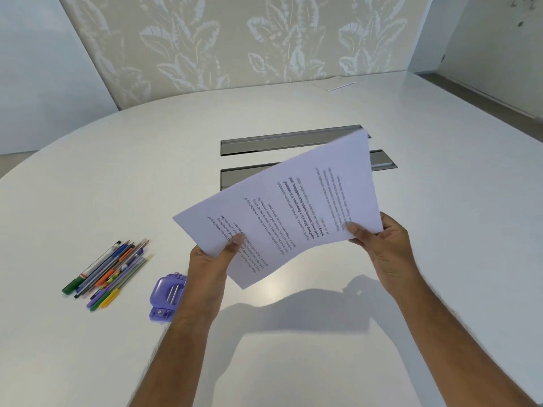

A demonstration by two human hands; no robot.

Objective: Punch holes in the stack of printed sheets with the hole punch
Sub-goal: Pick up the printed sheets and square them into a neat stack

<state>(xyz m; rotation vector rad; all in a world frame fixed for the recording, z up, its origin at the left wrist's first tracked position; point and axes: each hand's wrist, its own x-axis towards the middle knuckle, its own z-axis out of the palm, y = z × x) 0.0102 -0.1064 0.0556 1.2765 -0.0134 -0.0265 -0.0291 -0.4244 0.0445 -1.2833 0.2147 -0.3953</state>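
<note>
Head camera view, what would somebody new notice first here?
First, the printed sheets, held up in the air over the middle of the white table by the left hand and the right hand. Next, the purple hole punch lying beside the left wrist, with a bundle of coloured pens further left.

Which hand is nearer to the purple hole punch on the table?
Left. The left hand grips the printed sheets just up and right of the hole punch, its forearm passing beside it. The right hand holds the sheets' far edge, well right.
</note>
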